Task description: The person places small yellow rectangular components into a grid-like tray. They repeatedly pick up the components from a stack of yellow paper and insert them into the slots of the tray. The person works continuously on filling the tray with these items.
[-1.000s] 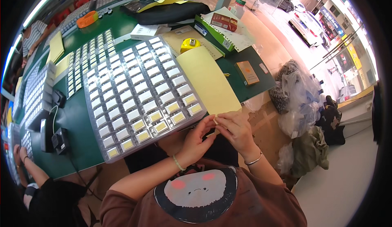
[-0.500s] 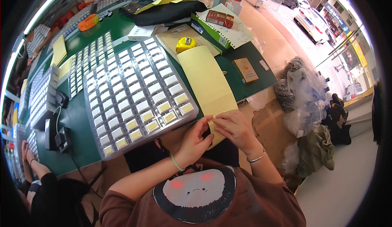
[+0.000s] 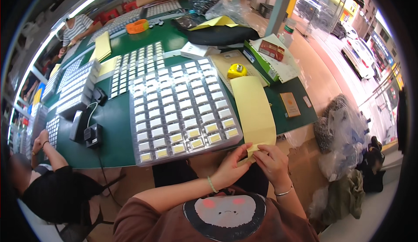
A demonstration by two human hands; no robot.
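Note:
A long yellow paper sheet [image 3: 254,107] hangs over the near edge of the green table. At its near end my left hand [image 3: 231,169] pinches the paper between thumb and fingers. My right hand [image 3: 272,162] is closed on the same end, its fingertips close to the left ones. Whether a smaller yellow piece sits between the fingertips is hidden. Left of the sheet stands a clear plastic tray [image 3: 190,153] holding rows of white rectangular pieces. Several pieces in its nearer rows have yellow faces.
On the green table [image 3: 115,148] lie a yellow tape measure [image 3: 237,71], a small orange box [image 3: 290,104], a red box [image 3: 271,50] and a black adapter [image 3: 92,135]. More filled trays [image 3: 78,89] stand to the left. A co-worker's arm [image 3: 53,148] rests at the left edge.
The view has swung, so the table and tray appear farther right and lower. My fingertips have drawn closer together at the near end of the yellow sheet.

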